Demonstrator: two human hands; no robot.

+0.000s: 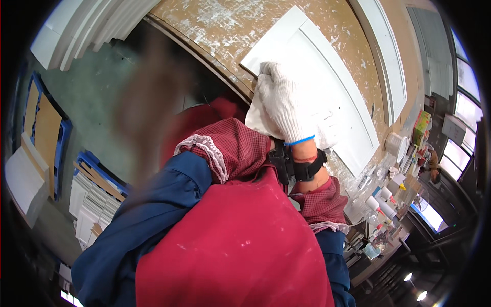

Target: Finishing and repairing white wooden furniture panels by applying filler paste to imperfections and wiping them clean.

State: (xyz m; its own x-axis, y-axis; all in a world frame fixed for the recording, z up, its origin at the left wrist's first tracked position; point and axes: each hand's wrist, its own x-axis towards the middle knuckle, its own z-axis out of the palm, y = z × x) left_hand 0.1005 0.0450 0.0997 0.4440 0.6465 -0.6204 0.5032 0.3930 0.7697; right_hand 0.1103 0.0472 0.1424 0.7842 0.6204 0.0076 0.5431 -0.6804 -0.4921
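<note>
In the head view, your right hand point(280, 100), in a white knit glove, lies flat with fingers together, pressing a white cloth point(254, 118) against the near edge of the white panel point(327, 87). That panel lies on a paint-spattered brown workbench point(215, 25), close to its curved near edge. Your left hand is hidden behind the red checked sleeve point(230, 148), so you cannot tell its state. Beyond the panel's far end the bench is crowded: a white round tub point(395, 143) whose contents do not show, white squeeze bottles with red tips point(381, 202), and a green and yellow box point(421, 125). Below left, white panels stand stacked in blue racks point(92, 199).
</note>
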